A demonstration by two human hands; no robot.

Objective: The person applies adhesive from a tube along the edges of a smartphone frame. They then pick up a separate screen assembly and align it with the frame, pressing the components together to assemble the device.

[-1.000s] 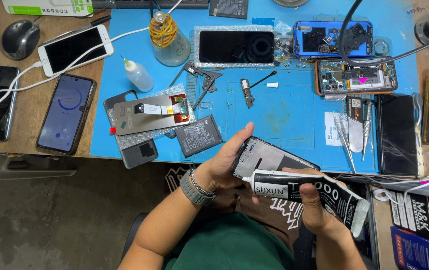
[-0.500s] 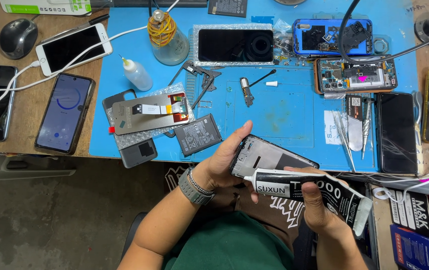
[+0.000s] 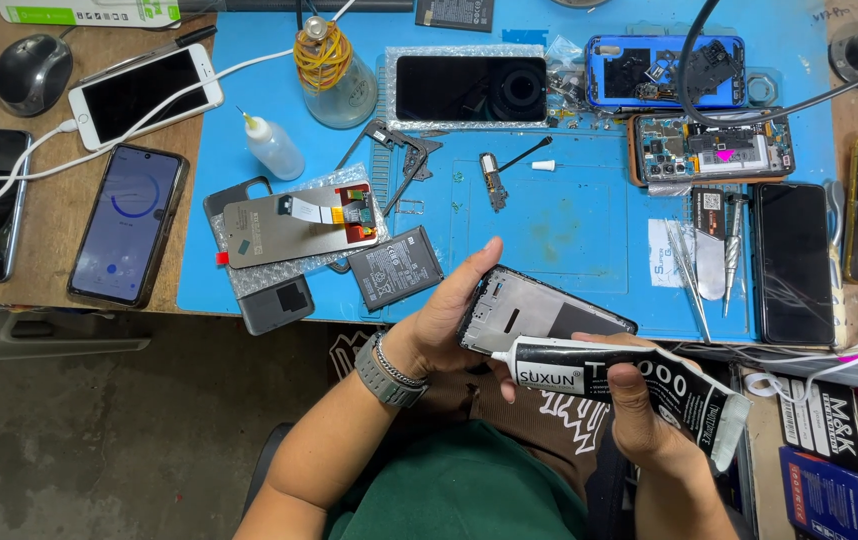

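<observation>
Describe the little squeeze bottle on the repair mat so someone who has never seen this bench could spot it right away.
Start at the blue mat covering the bench and go to its upper left part. Beside the glass jar wound with yellow bands lies the small squeeze bottle, tilted. It is the only translucent white thing there, with a thin needle tip, among dark phones and parts.

Glossy black glue tube (image 3: 629, 385); matt blue mat (image 3: 589, 220); wooden desk (image 3: 49, 220).

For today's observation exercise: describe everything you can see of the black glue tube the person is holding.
The black squeeze tube of glue looks like soft plastic with white print, a white nozzle end and a flattened, crimped tail. It lies nearly level, tail slightly lower, below the blue mat's front edge. The right hand has it in its grip; its nozzle meets the bare phone frame held by the left hand.
</observation>
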